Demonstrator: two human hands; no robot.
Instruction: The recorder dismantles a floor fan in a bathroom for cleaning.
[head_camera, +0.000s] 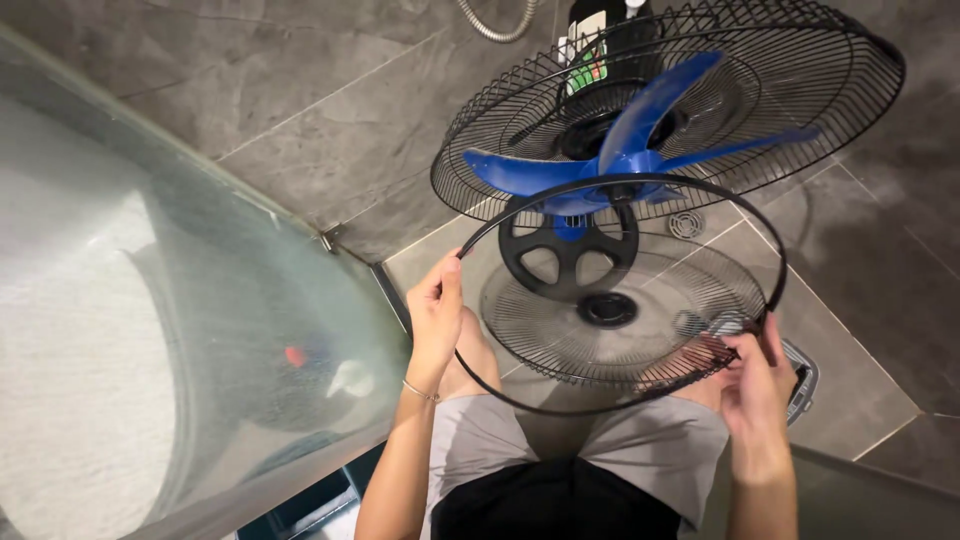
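Bright blue fan blades (625, 150) sit inside a black wire rear guard (800, 60) patterned with fine radiating spokes. Below the blades, a thin black plastic rim ring (560, 205) frames a second black wire front guard (560, 340) with a solid black centre cap (607, 310). Behind the blades, the black motor housing (600, 40) carries a green and white label. Around the blades, the floor tiles (300, 110) are mottled dark grey with pale grout lines. Below the blades, shorts (480, 440) are light grey.
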